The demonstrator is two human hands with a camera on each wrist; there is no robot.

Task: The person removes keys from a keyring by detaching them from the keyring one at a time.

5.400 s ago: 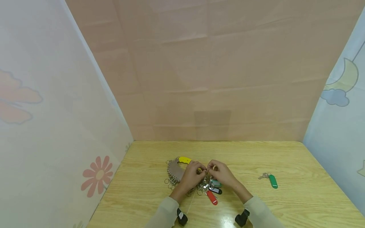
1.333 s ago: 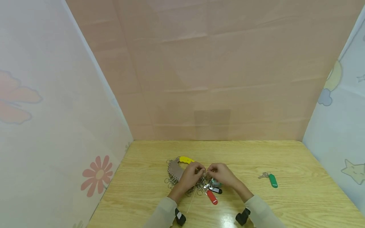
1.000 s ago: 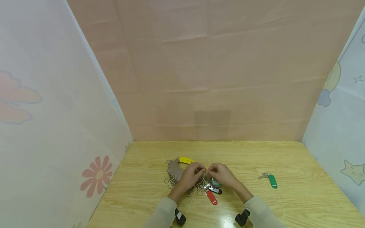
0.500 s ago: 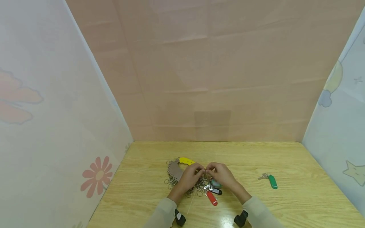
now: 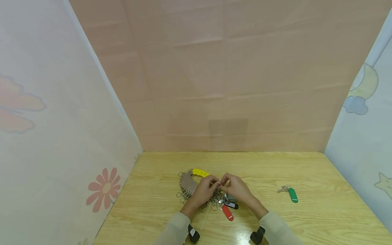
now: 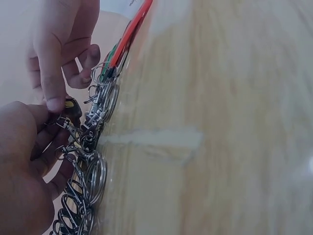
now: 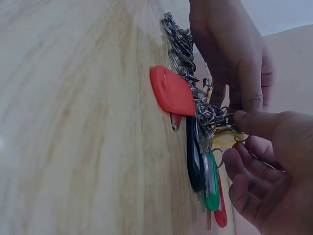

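Observation:
A curved grey key holder plate (image 5: 188, 182) with a yellow handle (image 5: 200, 173) lies on the table, its outer edge lined with several metal clips and rings. My left hand (image 5: 204, 190) pinches a small metal clip (image 6: 63, 122) at the plate's right end. From the other side my right hand (image 5: 239, 189) meets it, thumb and fingertips gripping the same clip. Close under the hands lie keys with a red tag (image 5: 227, 212), a black tag (image 5: 231, 205) and a green tag (image 7: 212, 186), which my right hand partly covers in the head view.
Farther right on the wooden table (image 5: 321, 217) lies another green tag (image 5: 293, 195) with its keys (image 5: 284, 189). A pale streak (image 6: 151, 139) marks the tabletop near me. Cloth-covered walls stand behind and at both sides.
My right hand has shifted slightly left and tilted, its fingertips now right against the left hand's. The left hand has stayed nearly in place. The tags and plate lie almost as before.

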